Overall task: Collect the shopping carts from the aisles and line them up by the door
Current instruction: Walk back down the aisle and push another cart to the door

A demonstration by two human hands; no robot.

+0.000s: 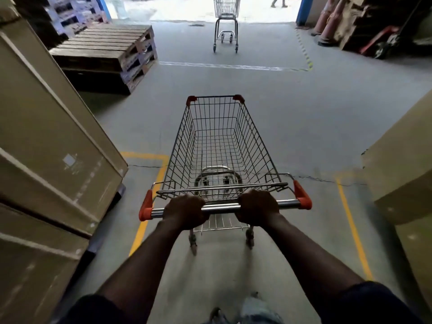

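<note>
Grey concrete floor [304, 127] of a warehouse aisle, with stacked cardboard boxes [46, 136] along its left edge. Both arms extend straight forward; left hand [184, 210] and right hand [258, 206] wrap their fingers around the handle bar [222, 208] of an empty wire cart [217, 141]. A second cart [226, 10] stands well ahead, at the bright doorway [187, 8].

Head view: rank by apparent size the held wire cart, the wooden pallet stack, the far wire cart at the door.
1. Orange-cornered wire cart being pushed.
2. Brown wooden pallet stack.
3. Far wire cart; distance shrinks it, true size unsure.
</note>
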